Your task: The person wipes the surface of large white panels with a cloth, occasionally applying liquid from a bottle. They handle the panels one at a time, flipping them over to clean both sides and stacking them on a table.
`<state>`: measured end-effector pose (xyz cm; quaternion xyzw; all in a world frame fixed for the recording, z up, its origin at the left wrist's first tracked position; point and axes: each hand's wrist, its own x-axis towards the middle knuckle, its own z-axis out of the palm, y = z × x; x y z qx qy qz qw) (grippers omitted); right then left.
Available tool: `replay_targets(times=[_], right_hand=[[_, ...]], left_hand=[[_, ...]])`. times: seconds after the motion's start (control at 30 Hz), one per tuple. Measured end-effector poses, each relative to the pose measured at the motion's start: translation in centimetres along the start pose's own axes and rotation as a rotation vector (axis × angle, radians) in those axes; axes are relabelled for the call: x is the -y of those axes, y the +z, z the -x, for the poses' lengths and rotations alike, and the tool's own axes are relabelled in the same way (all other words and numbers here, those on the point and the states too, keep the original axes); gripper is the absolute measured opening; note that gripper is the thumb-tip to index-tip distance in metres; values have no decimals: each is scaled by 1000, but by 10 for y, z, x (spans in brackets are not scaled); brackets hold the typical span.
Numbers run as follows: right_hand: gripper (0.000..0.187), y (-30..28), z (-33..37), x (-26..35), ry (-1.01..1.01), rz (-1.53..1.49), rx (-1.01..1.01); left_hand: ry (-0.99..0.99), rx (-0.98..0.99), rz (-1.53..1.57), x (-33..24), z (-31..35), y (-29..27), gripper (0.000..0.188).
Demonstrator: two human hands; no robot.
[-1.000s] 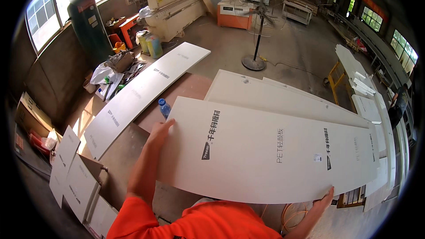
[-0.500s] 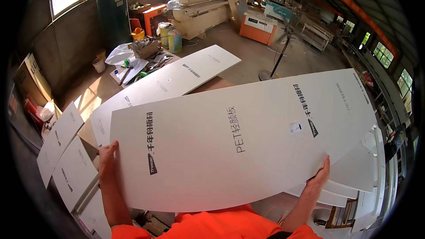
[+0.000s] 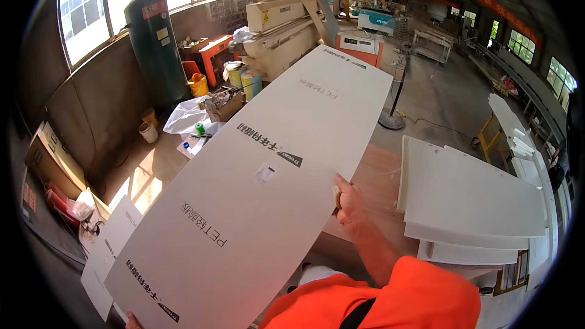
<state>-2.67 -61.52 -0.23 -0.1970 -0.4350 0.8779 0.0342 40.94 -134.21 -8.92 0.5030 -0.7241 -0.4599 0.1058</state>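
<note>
A long white panel (image 3: 268,176) with dark printing and a small label slants across the middle, its far end up and to the right. At its right long edge, my right hand (image 3: 350,204) grips the board, thumb on top and fingers curled against the side. Only the fingers of my left hand (image 3: 132,320) show, closed on the panel's near left end; the rest of that hand is out of sight. Much of the surface beneath the panel is hidden by it.
White panels (image 3: 472,189) lie stacked on the right, beside a brown tabletop (image 3: 375,201). Another printed board (image 3: 113,244) leans at lower left. Beyond stand a fan stand (image 3: 393,119), a dark green tank (image 3: 157,49), a yellow bucket (image 3: 198,85) and a tool box (image 3: 222,106).
The held panel has swung counterclockwise, from lying crosswise to pointing away. My right hand moved left and farther away, my left hand nearer. The view has turned too.
</note>
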Motion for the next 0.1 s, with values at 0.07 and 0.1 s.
replay_targets(times=[0.07,0.1], right_hand=[[35,29,-28,-39,50,-67,9],[35,38,-43,-58,82,-90,7]], left_hand=[[-17,3,-22,7,-3,-25,81],[-17,3,-40,-5,-16,-27,81]])
